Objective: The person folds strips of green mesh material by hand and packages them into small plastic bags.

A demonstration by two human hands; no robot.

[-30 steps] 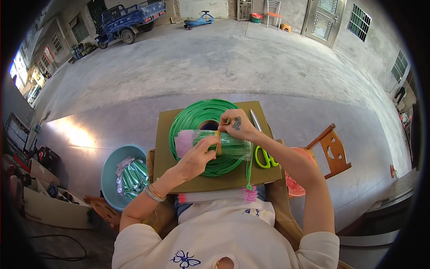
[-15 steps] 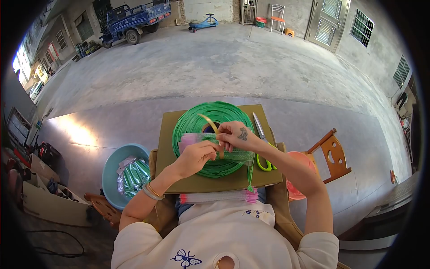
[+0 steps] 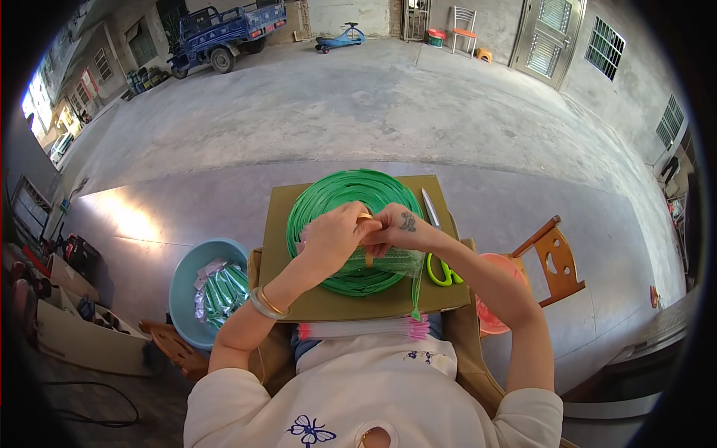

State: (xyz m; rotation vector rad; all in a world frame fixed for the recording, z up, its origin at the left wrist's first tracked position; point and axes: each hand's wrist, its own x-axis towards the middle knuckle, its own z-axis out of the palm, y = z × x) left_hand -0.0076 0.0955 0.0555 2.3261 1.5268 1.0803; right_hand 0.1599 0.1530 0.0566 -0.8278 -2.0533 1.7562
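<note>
A big roll of green plastic strip (image 3: 351,187) lies flat on a brown board (image 3: 282,246) in front of me. Above it, a see-through bundle with green in it (image 3: 399,261) is held crosswise, a narrow gold strip (image 3: 369,258) running around its middle. My left hand (image 3: 336,235) is closed, its fingertips pinching the strip's upper end. Meeting it, my right hand (image 3: 399,226) is closed on the strip and bundle, fingertips partly hidden. Scissors with lime handles (image 3: 446,275) rest on the board to the right. Clear, pink-ended sleeves (image 3: 362,328) lie across my lap.
At left stands a blue basin (image 3: 183,291) holding green-and-silver packets (image 3: 226,293). To the right are a pink basin (image 3: 493,317) and a wooden chair (image 3: 556,261). A blue cargo tricycle (image 3: 224,33) and a ride-on toy (image 3: 340,37) stand farther back.
My left hand has moved up and right to the gold strip's upper end, which no longer sticks up freely. My right hand stays nearly in place.
</note>
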